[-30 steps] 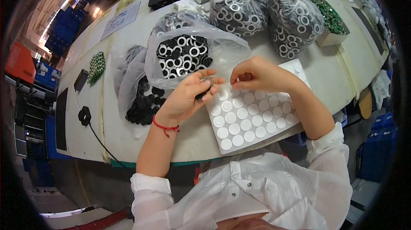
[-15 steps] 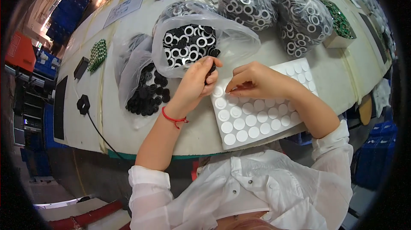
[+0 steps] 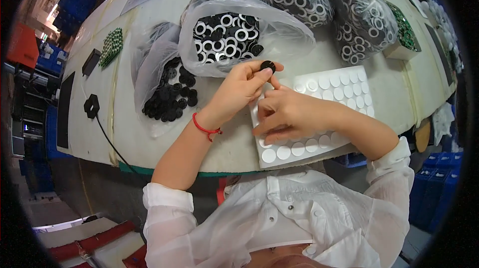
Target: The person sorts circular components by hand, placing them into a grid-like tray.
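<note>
With right hand curled loosely over the left part of a white sheet at the near edge of the bench, index finger stretched up to just beneath the other hand; cannot tell whether gripping anything in it. On the sheet, see rows of white circles, partly hidden under the fingers, with plenty seemingly left. Just farther, with left hand, pinching a black disc between thumb and fingers above the sheet's far left corner; showing no ring on its visible face, so judged not finished. To the left, before a slack clear bag, see a heap of plain black discs, likely left to do. Farther off, see an open clear bag loaded with black pieces with pale rings, likely done. Beyond, to the right, see two full clear bags of similar ringed pieces, suggesting good progress, then a box of green pieces
</note>
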Demonstrator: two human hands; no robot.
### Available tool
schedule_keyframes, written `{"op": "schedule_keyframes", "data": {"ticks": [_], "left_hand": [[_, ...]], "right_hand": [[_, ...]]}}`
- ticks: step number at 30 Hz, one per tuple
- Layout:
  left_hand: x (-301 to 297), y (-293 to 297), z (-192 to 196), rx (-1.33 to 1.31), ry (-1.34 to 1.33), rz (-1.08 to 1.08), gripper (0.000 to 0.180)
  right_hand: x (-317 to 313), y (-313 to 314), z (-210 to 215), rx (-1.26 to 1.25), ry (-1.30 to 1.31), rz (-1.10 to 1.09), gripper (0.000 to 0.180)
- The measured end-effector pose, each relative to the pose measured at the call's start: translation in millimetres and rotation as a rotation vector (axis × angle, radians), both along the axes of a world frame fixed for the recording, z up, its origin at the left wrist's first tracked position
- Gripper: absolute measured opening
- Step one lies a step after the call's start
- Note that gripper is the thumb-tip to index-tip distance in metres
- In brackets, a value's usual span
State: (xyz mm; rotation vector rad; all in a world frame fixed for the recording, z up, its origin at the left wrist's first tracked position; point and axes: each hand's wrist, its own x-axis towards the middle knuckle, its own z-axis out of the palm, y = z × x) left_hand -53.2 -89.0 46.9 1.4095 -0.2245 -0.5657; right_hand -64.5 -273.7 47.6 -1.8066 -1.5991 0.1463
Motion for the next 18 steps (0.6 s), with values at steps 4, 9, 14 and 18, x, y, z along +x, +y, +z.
{"op": "schedule_keyframes", "data": {"ticks": [4,9,14,18], "left_hand": [[0,-2,0,0.025,-0.007,0.008,0.030],[2,-1,-1,0.025,-0.016,-0.003,0.029],[1,-1,3,0.031,-0.072,-0.011,0.029],[5,4,4,-0.079,0.024,0.008,0.034]], "right_hand": [[-3,2,-5,-0.017,0.009,0.053,0.011],[-6,8,-10,-0.074,0.088,0.044,0.009],[-14,7,-3,-0.108,0.010,0.017,0.010],[-7,-4,8,-0.189,0.136,0.162,0.009]]}}
